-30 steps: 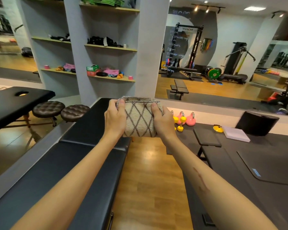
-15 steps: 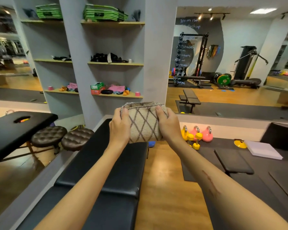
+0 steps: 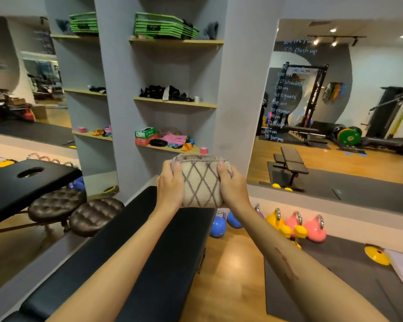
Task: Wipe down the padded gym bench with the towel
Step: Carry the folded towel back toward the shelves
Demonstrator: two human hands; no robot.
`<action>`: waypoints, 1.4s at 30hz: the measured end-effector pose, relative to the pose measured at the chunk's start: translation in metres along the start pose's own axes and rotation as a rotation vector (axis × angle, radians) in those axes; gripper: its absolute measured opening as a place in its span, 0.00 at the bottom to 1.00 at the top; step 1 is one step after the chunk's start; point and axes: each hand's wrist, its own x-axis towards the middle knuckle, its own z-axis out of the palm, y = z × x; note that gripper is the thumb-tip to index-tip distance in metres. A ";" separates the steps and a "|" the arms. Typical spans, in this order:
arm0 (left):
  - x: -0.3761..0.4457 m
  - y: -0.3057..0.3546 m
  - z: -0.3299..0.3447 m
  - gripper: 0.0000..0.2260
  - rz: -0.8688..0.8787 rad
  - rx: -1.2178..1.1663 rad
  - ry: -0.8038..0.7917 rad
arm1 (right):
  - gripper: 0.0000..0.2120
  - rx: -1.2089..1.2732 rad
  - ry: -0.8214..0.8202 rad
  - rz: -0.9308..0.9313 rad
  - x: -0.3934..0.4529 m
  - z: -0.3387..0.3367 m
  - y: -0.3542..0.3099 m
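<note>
A folded beige towel with a brown diamond pattern is held up in front of me, above the far end of the black padded bench. My left hand grips the towel's left side and my right hand grips its right side, thumbs on the near face. The towel is in the air, not touching the padding. The bench runs from the lower left toward the grey shelf pillar, under both forearms.
Two brown tufted stools and a black massage table stand to the left. Blue, yellow and pink kettlebells sit on the floor to the right, near a dark floor mat. Grey shelves and mirrors stand ahead.
The view has tilted up and moved nearer to the shelves. Both hands keep the same hold on the towel, now over the bench's far end.
</note>
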 end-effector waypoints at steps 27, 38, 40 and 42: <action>0.384 -0.130 0.260 0.07 -0.052 0.051 0.147 | 0.15 -0.073 -0.100 0.000 0.442 0.035 0.170; 0.535 -0.149 0.352 0.10 -0.044 0.091 0.340 | 0.16 -0.057 -0.193 -0.099 0.635 0.043 0.208; 0.560 -0.152 0.365 0.11 -0.043 0.090 0.361 | 0.15 -0.044 -0.206 -0.103 0.664 0.046 0.211; 0.586 -0.151 0.374 0.11 -0.031 0.106 0.381 | 0.14 -0.042 -0.207 -0.115 0.694 0.049 0.210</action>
